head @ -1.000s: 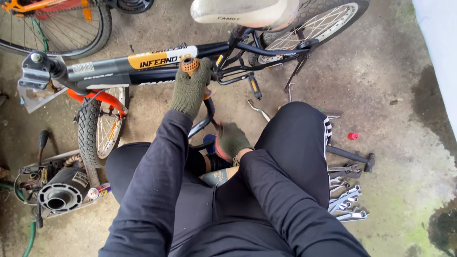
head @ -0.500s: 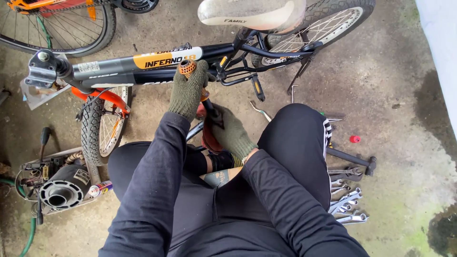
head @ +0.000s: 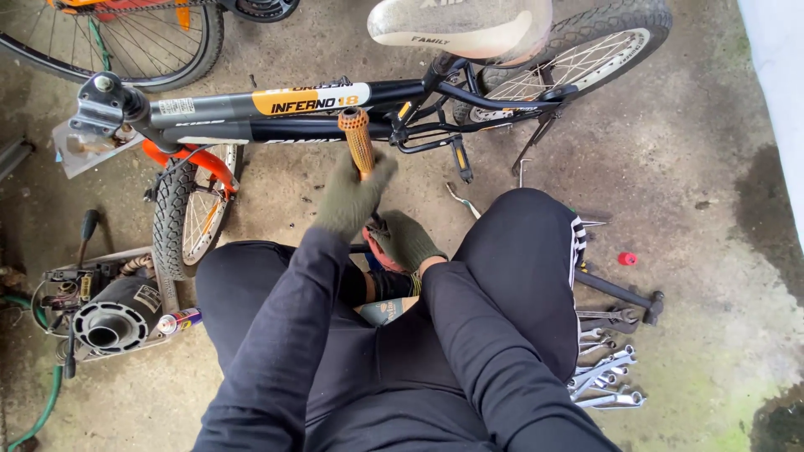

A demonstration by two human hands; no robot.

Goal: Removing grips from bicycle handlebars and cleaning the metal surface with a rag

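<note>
The left hand (head: 352, 197), in a green glove, grips the shaft of a tool with an orange ribbed handle (head: 358, 138) that rises above it toward the bicycle frame (head: 251, 105). Just below and beside it, the gloved right hand (head: 406, 241) closes around something dark between the knees. Wrenches (head: 603, 377) lie on the floor well off to the right.

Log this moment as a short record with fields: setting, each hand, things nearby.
setting: small black bicycle lying on a concrete floor
left hand: green-gloved, gripping an orange ribbed tool handle
right hand: green-gloved, low between the knees; what it holds is hidden
right side: pile of silver wrenches, small red cap
left side: grey engine part
</note>
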